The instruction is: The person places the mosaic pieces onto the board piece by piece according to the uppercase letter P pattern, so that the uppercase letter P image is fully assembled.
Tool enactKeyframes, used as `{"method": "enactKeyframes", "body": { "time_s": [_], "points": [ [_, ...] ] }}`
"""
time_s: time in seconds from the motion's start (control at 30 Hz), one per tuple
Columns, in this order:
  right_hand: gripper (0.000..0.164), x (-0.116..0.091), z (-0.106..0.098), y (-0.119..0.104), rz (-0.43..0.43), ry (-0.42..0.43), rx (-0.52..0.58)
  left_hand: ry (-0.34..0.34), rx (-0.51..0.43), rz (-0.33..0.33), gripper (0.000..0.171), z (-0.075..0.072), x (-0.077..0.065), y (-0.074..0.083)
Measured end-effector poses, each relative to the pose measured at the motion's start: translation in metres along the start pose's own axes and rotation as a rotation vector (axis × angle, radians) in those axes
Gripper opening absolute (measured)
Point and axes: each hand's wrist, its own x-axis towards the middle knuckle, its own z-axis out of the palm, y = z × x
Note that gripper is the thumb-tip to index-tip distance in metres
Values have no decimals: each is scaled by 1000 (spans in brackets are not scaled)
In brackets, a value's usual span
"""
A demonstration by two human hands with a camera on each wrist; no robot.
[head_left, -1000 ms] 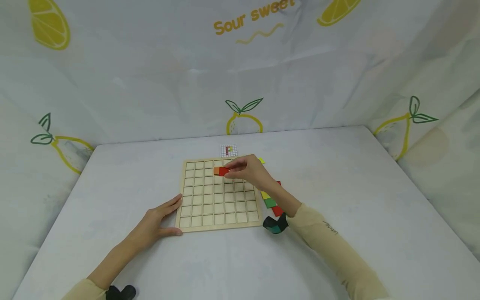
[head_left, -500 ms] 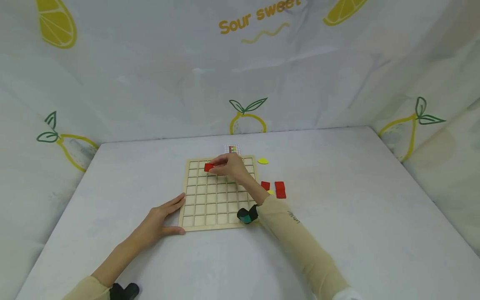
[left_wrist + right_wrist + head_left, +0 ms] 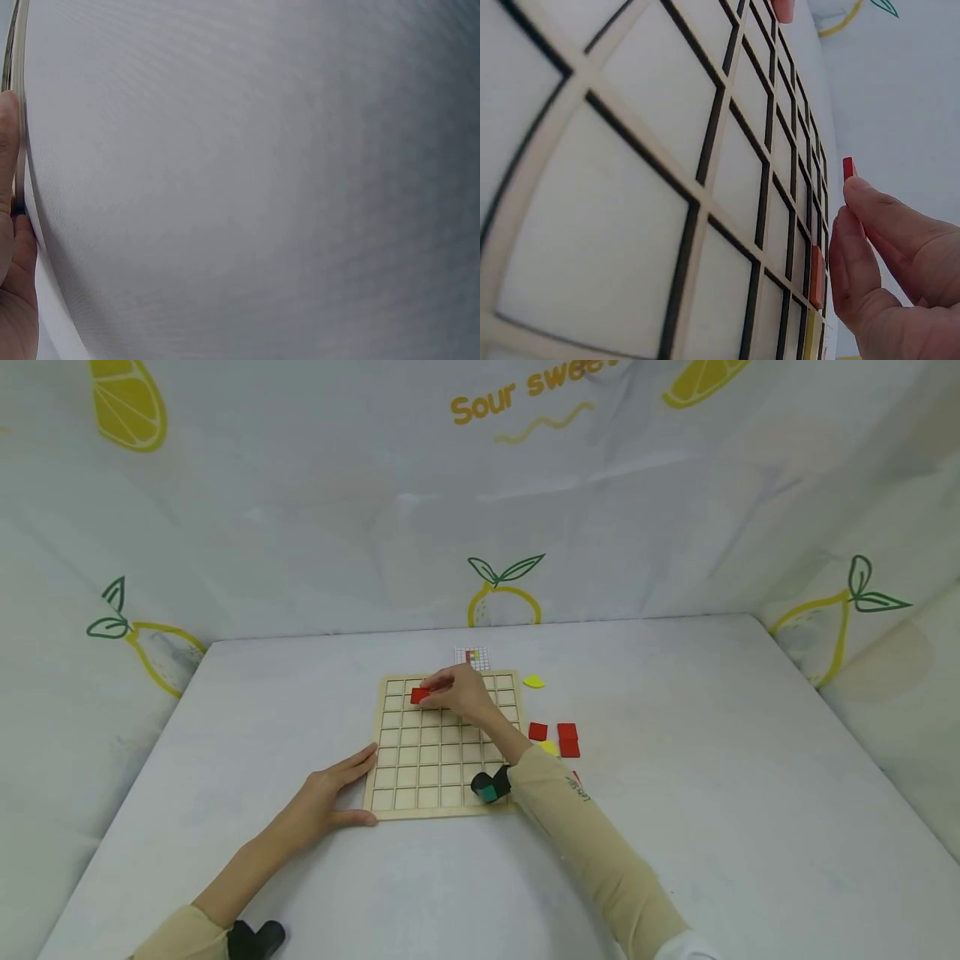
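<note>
Head view, red tile (image 3: 420, 696): it is held over the far part of the grid, toward the left; from the right wrist I see it nearly edge-on, raised apart from the board.
Right hand (image 3: 461, 693): thumb and fingertips brought together in a pinch on the red tile, with only its thickness between them.
Wooden board (image 3: 429, 775): flat on the table (image 3: 712, 735), under the right hand; the right wrist view shows an orange tile (image 3: 817, 277) and a yellow tile (image 3: 811, 335) close together in its cells.
Left hand (image 3: 318, 797): fingers long and relaxed against the board's left edge, thumb spread well away at the near left corner — touching, not curled round anything.
Grid card (image 3: 472, 657): just beyond the far edge, with a small coloured pattern.
Loose pieces: on the board's right — a curved yellow piece (image 3: 534, 682) at the back, then a single red square (image 3: 537, 732), two red squares (image 3: 567, 740) touching, and a yellow piece (image 3: 548, 747) partly covered by the sleeve (image 3: 600, 852).
Backdrop: white cloth (image 3: 337, 527) printed with lemons and orange lettering.
</note>
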Motion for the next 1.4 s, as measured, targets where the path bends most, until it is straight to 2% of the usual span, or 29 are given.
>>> {"method": "enactKeyframes", "body": {
  "time_s": [1.1, 1.4],
  "points": [
    [19, 3, -7, 6, 35, 53, -189, 29, 20, 46, 87, 0, 1, -1],
    [20, 1, -8, 4, -3, 52, -215, 20, -5, 41, 87, 0, 1, -1]
  ]
}}
